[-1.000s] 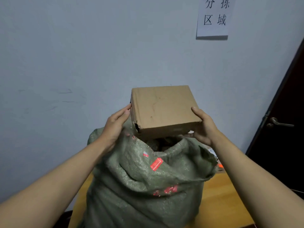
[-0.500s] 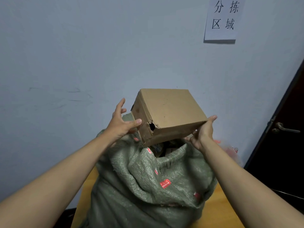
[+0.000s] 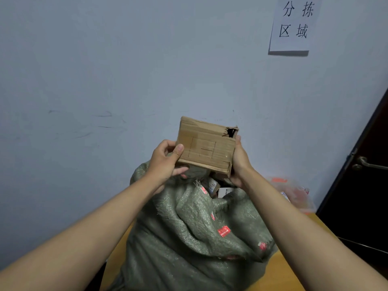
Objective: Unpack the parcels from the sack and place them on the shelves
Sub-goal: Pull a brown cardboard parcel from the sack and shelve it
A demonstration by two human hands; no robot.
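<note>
on a wooden desk (image 3: 294, 267), a green sack (image 3: 189, 238) gapes; above its mouth, left hand (image 3: 165, 162) and right hand (image 3: 239, 162) grip a torn cardboard parcel (image 3: 206, 147), lifted clear. next, likely: carrying it to shelves, unseen here.

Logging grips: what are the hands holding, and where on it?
Both hold the torn brown cardboard box: left hand at its left edge, right hand along its right side.

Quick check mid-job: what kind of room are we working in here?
Probably a parcel sorting room: a wall sign reading 分拣区域 (sorting area), a green woven sack of parcels on a wooden table, and a torn cardboard box in hand.
</note>
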